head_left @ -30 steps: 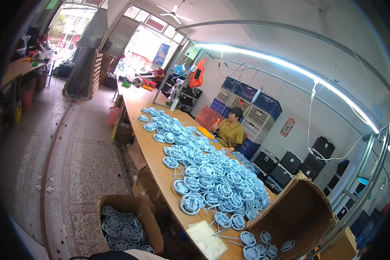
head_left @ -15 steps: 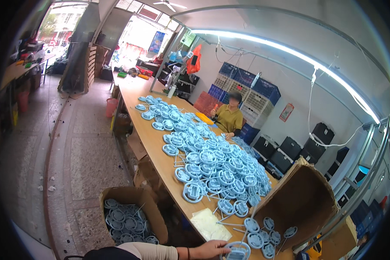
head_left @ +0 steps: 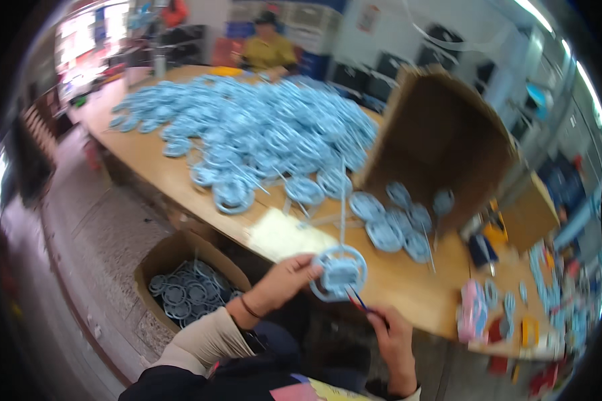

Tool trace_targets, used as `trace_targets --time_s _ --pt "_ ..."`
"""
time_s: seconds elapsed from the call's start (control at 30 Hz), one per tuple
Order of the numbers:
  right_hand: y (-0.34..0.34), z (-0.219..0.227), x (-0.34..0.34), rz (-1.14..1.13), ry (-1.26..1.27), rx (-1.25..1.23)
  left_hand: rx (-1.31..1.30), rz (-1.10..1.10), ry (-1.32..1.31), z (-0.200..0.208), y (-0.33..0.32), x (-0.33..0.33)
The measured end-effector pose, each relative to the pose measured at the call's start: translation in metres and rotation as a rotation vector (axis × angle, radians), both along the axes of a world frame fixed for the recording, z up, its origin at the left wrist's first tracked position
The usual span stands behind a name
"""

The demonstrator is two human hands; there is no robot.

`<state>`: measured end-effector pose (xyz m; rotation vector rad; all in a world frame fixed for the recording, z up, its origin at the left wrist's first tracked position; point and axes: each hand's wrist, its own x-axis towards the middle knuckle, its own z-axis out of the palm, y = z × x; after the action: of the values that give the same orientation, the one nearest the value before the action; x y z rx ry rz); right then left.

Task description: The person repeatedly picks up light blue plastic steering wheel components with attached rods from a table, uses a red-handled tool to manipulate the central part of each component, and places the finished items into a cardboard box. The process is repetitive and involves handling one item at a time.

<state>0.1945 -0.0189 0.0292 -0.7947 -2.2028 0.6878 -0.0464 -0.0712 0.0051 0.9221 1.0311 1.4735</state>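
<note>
While the right hand point(head_left: 393, 334) grips a blurred, apparently thin tool point(head_left: 360, 301), the left hand point(head_left: 284, 284) pinches a pale-blue ringed part point(head_left: 341, 272) near the table point(head_left: 408, 291); beyond lies a heap of similar parts point(head_left: 267, 127), then a person point(head_left: 267, 50).

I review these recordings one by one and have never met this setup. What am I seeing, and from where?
There is no machine: these are a person's bare hands, seen by a fisheye camera worn on the head, so straight edges bend. The left hand holds a blue part, a ring with a long stem. The right hand holds a thin tool near its rim. On the table lie a heap of similar parts and an open carton. A co-worker sits opposite.
</note>
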Motion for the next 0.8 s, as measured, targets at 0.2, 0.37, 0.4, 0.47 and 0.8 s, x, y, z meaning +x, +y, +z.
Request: trace_targets --time_s 0.2,0.37,0.4,0.47,0.8 --pt "0.008 0.001 0.006 -0.081 -0.015 -0.092 0.0 -0.059 -0.109 -0.005 0.01 0.011" --pt "0.017 0.007 0.01 -0.049 -0.079 -0.103 -0.081 -0.043 -0.083 -0.01 0.021 0.018" --pt "0.019 0.008 0.011 -0.044 -0.091 -0.09 -0.106 -0.046 -0.069 -0.012 0.024 0.021" --pt "0.022 0.008 0.014 -0.044 -0.115 -0.09 -0.098 -0.06 -0.048 -0.012 0.029 0.024" --pt "0.028 -0.006 0.013 0.019 -0.077 -0.164 -0.144 -0.049 -0.141 -0.024 0.036 0.037"
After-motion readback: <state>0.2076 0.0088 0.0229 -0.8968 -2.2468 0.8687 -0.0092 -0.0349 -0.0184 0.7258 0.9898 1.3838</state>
